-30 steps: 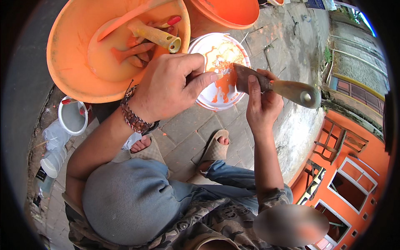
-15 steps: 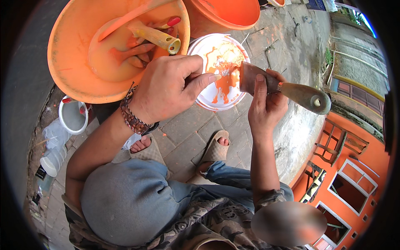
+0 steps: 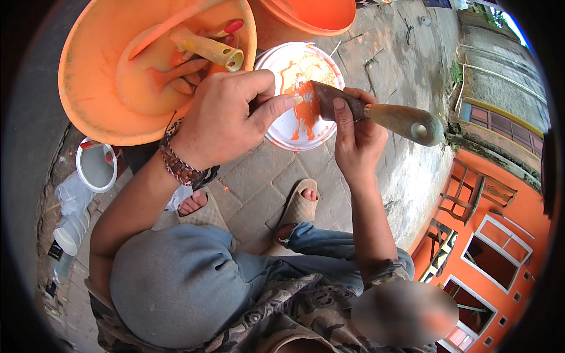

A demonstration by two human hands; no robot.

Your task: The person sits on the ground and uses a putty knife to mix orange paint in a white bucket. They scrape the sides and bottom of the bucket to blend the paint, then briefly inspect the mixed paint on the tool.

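My right hand grips a putty knife with a worn wooden handle; its dark blade lies over a white bucket's round top, which is smeared with orange paint. Curled fingers and a bent thumb make up my left hand, hovering at the top's left side; whether it holds something is hidden. A braided bracelet circles that wrist. Beside it, a large orange tub holds murky orange liquid, a yellowish tube and several red-handled tools.
Another orange tub sits behind the white bucket. At left are a small white pail and clear plastic cups. My sandaled feet stand on grey paving. An orange house wall fills the lower right.
The putty knife and my right hand first moved right, then back left over the bucket's top. My left hand keeps much the same pose. The whole view has shifted slightly.
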